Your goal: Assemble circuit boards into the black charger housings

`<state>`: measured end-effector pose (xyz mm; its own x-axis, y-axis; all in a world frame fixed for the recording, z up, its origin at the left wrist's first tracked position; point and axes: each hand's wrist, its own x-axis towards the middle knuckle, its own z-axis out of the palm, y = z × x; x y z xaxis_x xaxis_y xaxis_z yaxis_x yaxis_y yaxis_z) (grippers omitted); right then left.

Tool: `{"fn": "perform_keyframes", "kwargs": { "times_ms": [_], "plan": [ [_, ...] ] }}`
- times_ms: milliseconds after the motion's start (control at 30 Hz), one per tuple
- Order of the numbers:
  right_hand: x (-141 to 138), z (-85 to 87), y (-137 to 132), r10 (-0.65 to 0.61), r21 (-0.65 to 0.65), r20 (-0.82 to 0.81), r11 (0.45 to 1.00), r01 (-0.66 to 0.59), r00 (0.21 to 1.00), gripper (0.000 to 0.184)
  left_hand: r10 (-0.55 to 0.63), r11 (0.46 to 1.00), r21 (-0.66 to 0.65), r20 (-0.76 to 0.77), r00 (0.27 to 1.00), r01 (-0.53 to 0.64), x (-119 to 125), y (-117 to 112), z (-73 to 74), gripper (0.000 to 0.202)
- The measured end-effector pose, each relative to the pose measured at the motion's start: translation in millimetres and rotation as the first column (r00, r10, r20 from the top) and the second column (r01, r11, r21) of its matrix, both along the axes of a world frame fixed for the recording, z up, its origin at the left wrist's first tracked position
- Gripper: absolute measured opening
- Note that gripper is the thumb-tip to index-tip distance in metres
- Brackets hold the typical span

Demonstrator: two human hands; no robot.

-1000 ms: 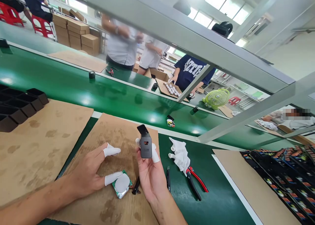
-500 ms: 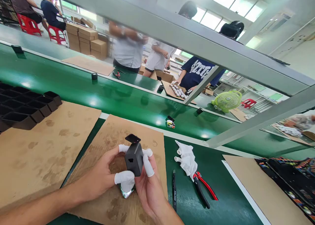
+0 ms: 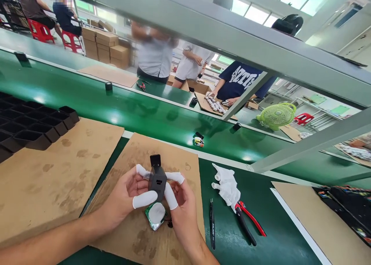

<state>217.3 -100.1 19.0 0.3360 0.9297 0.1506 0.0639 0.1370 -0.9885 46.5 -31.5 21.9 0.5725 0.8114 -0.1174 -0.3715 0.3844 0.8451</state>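
Observation:
Both my hands hold a small black charger housing [image 3: 157,181] with a flap standing up at its top, above a brown cardboard sheet [image 3: 127,157]. My left hand [image 3: 127,195] pinches its left side with white finger cots on thumb and forefinger. From the right, my right hand [image 3: 179,205] grips it the same way, also in finger cots. Just below the housing, on the cardboard, lies a green circuit board with a white round pad [image 3: 156,214].
Black tweezers [image 3: 212,224], red-handled cutters [image 3: 247,224] and a white glove [image 3: 226,182] lie to the right on the green bench. Black trays [image 3: 29,126] sit far left. A green conveyor belt [image 3: 130,110] runs behind, with a small part [image 3: 198,140] on it. People work beyond.
My left hand came over from the circuit board and took hold of the housing. The housing dropped lower and was turned between both hands, its flap now pointing up.

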Motion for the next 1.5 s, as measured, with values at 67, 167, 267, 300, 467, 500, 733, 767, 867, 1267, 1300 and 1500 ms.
{"fn": "perform_keyframes", "kwargs": {
  "times_ms": [67, 167, 267, 300, 467, 500, 733, 767, 867, 1267, 1300, 1500],
  "plan": [
    [-0.2, 2.1, -0.6, 0.001, 0.02, 0.023, 1.0, -0.002, 1.0, 0.022, -0.014, 1.0, 0.013, 0.021, 1.0, 0.014, 0.1, -0.1, 0.2, 0.064],
    [-0.4, 4.0, -1.1, -0.015, 0.048, 0.038, 0.999, 0.013, 0.999, 0.02, -0.016, 1.0, 0.022, 0.042, 0.999, 0.015, 0.6, -0.5, -0.6, 0.065],
    [-0.6, 5.5, -1.2, -0.013, 0.04, 0.03, 0.999, 0.012, 0.999, 0.02, -0.02, 1.0, 0.025, 0.047, 0.999, 0.019, 0.8, -0.5, -2.5, 0.065],
    [-0.6, 6.0, -1.2, -0.01, 0.03, 0.025, 1.0, 0.009, 1.0, 0.02, -0.024, 0.999, 0.026, 0.051, 0.998, 0.023, 0.8, -0.3, -3.4, 0.065],
    [1.8, 5.5, -1.8, 0.013, -0.014, 0.031, 1.0, -0.013, 0.999, 0.019, -0.021, 1.0, 0.005, 0.043, 0.999, 0.021, 0.4, 1.2, -10.0, 0.068],
    [2.6, 4.8, -2.1, 0.016, -0.019, 0.048, 1.0, -0.015, 0.999, 0.019, -0.019, 1.0, -0.003, 0.034, 0.999, 0.019, 0.2, 1.5, -11.1, 0.069],
    [6.7, 7.0, -3.7, 0.047, -0.052, 0.152, 0.998, -0.039, 0.987, 0.021, -0.016, 0.998, -0.06, 0.004, 1.0, 0.016, 1.4, 1.4, -11.3, 0.068],
    [7.7, 8.9, -3.6, 0.052, -0.053, 0.17, 0.998, -0.044, 0.984, 0.02, -0.013, 0.998, -0.064, 0.003, 1.0, 0.013, 1.6, 1.4, -10.7, 0.069],
    [13.6, 14.1, -3.6, 0.027, -0.025, 0.254, 0.999, -0.021, 0.967, 0.015, -0.004, 0.997, -0.077, -0.007, 1.0, 0.003, 0.4, 1.8, -7.9, 0.073],
    [29.2, 12.4, -5.4, -0.049, -0.014, 0.326, 0.998, 0.057, 0.944, 0.012, 0.027, 0.997, -0.068, -0.056, 0.998, -0.03, -4.5, 4.1, -1.5, 0.074],
    [28.4, 11.6, -5.4, -0.045, -0.015, 0.329, 0.999, 0.053, 0.943, 0.012, 0.022, 0.998, -0.065, -0.051, 0.998, -0.026, -4.6, 4.0, -1.7, 0.073],
    [25.9, 20.5, -2.6, -0.049, 0.014, 0.376, 0.999, 0.047, 0.925, 0.014, 0.027, 0.998, -0.059, -0.058, 0.998, -0.03, -6.2, 2.8, -1.9, 0.075]
  ]
}}
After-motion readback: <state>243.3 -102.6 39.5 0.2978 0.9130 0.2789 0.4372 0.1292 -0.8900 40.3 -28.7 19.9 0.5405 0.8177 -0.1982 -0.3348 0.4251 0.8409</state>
